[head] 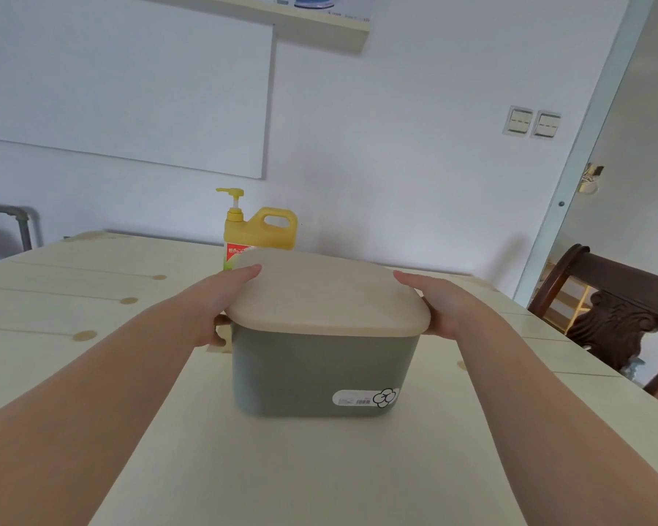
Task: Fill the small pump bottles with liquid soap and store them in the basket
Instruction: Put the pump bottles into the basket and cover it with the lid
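A grey-green basket (304,370) stands on the pale table (266,468) right in front of me, covered by a beige lid (327,298). My left hand (225,298) grips the lid's left edge, fingers on top and thumb below the rim. My right hand (437,305) holds the lid's right edge. A label with a barcode sits low on the basket's front. Behind the basket stands a large yellow soap jug (266,229) with a pump and a handle, its lower part hidden by the lid. No small pump bottles are visible.
A dark carved wooden chair (616,317) stands at the table's right side. The white wall, with a whiteboard (122,81) and light switches (532,121), runs just behind the table's far edge. A grey pipe (20,222) stands at the far left.
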`<move>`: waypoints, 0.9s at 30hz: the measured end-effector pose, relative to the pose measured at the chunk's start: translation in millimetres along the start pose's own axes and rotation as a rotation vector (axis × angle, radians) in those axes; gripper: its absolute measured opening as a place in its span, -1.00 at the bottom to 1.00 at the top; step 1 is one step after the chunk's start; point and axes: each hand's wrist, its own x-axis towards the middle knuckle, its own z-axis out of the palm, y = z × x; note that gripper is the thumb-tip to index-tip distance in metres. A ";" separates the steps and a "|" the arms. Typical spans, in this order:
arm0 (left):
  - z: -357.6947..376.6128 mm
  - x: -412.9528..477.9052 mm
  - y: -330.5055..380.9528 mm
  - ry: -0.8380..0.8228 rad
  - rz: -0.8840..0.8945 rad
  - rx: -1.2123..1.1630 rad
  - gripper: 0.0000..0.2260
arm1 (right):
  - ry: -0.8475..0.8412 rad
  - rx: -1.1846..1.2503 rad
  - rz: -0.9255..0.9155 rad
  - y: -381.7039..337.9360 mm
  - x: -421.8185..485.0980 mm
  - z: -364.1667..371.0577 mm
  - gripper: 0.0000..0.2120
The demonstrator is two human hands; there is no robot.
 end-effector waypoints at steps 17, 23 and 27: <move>3.2 6.8 2.0 0.070 0.011 -0.086 -0.66 | 0.151 -0.011 -0.052 3.3 -3.6 -5.5 -0.80; -4.1 6.8 2.7 -0.005 0.023 -0.017 -0.52 | 0.115 0.021 -0.093 1.2 -0.8 -5.4 -0.81; -5.9 4.7 9.3 -0.045 0.014 0.018 -0.46 | 0.103 0.097 -0.073 3.6 3.6 -2.1 -0.75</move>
